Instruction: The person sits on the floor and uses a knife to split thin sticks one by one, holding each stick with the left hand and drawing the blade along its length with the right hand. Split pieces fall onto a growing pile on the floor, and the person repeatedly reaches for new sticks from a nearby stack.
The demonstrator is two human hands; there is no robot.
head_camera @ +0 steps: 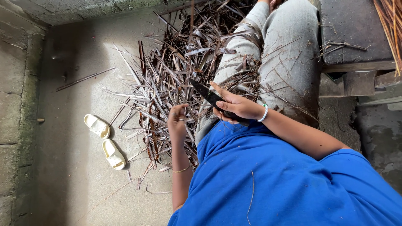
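Dark tapered knife (208, 96) in right hand (235, 106), dry leaf strips (163, 79) beside

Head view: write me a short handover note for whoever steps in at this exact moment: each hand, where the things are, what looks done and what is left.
Right hand: closed on the handle of a dark knife, blade pointing up and left over the lap.
Left hand: fingers pinched on a thin leaf strip, just left of the blade.
Things: a big pile of dry dark leaf strips lies on the floor and across the legs; a bundle of thin tan sticks shows at the top right, past the bench. Two pale sandals lie to the left.
Done: apparently some strips, judging by the scraps.
Left: cannot tell how many.
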